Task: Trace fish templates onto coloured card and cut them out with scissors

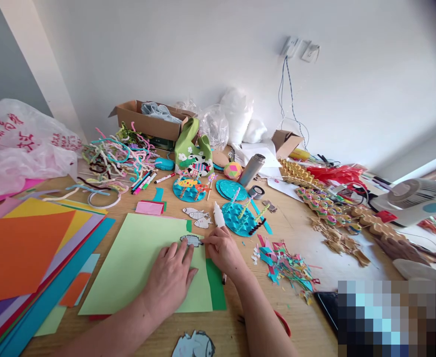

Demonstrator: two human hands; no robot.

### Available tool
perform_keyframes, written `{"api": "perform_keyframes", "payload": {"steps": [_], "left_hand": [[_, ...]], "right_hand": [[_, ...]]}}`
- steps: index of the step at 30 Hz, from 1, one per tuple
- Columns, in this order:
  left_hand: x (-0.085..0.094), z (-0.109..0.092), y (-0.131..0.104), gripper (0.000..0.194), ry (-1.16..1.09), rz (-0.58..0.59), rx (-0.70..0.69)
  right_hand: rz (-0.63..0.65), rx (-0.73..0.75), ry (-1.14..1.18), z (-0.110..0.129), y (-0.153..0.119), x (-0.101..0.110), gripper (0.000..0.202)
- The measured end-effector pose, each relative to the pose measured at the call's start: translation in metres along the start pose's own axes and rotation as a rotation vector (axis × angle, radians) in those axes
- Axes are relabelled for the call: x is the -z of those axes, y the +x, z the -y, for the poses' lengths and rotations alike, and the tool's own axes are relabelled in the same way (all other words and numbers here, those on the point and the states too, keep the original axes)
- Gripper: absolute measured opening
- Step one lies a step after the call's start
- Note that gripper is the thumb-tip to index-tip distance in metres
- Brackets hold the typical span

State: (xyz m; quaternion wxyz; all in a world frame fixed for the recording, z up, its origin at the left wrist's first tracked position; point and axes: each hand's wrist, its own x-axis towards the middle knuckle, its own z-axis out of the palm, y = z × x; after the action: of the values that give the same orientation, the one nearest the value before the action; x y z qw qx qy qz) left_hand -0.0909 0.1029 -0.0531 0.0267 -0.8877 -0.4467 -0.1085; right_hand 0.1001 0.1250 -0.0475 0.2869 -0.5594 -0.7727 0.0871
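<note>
On a light green sheet of paper (128,263) rests my left hand (171,272), palm down with fingers spread. Its fingertips touch a small blue-grey fish-shaped paper cutout (191,241). My right hand (223,250) is closed at the cutout's right end, its fingers pinched. From under this hand pokes the dark end of a marker (224,279); the grip itself is mostly hidden. A dark green sheet (216,287) lies beneath the light green one. Just beyond my right hand is a white bottle with a nozzle (218,215), beside white paper fish (199,217).
Stacked coloured paper (20,253) lies at left. Blue discs with bumpy tops (236,223), a metal flask (253,168) and pipe cleaners (117,158) stand behind. Paper scraps (286,263), red-handled scissors (282,322) and a white fan (414,198) are at right. Another blue cutout (193,344) lies in front.
</note>
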Motion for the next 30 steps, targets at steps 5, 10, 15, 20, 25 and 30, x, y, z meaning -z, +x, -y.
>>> {"api": "perform_keyframes", "payload": {"steps": [5, 10, 15, 20, 25, 30], "left_hand": [[-0.0008, 0.0000, 0.0003, 0.043, 0.007, -0.003, -0.007], [-0.0009, 0.0009, 0.0005, 0.043, -0.007, -0.018, -0.014], [-0.0001, 0.0017, 0.0008, 0.041, -0.020, -0.014, -0.011], [0.0000, 0.0021, -0.0001, 0.041, -0.030, -0.024, -0.008], [-0.0001, 0.0020, -0.0008, 0.041, -0.018, -0.021, -0.014], [-0.0003, 0.0019, -0.0003, 0.042, -0.008, -0.017, -0.018]], "right_hand": [[-0.008, 0.000, -0.003, -0.0005, -0.0003, -0.0006, 0.035], [-0.018, -0.003, -0.023, -0.0015, -0.0009, -0.0026, 0.035], [-0.083, -0.010, -0.001, -0.0006, -0.0001, -0.0022, 0.033], [-0.087, -0.005, 0.007, -0.0005, 0.0003, 0.0005, 0.035], [-0.030, 0.022, -0.002, 0.0002, -0.0007, 0.0001, 0.034], [-0.021, 0.019, -0.012, -0.0009, -0.0012, -0.0014, 0.035]]}}
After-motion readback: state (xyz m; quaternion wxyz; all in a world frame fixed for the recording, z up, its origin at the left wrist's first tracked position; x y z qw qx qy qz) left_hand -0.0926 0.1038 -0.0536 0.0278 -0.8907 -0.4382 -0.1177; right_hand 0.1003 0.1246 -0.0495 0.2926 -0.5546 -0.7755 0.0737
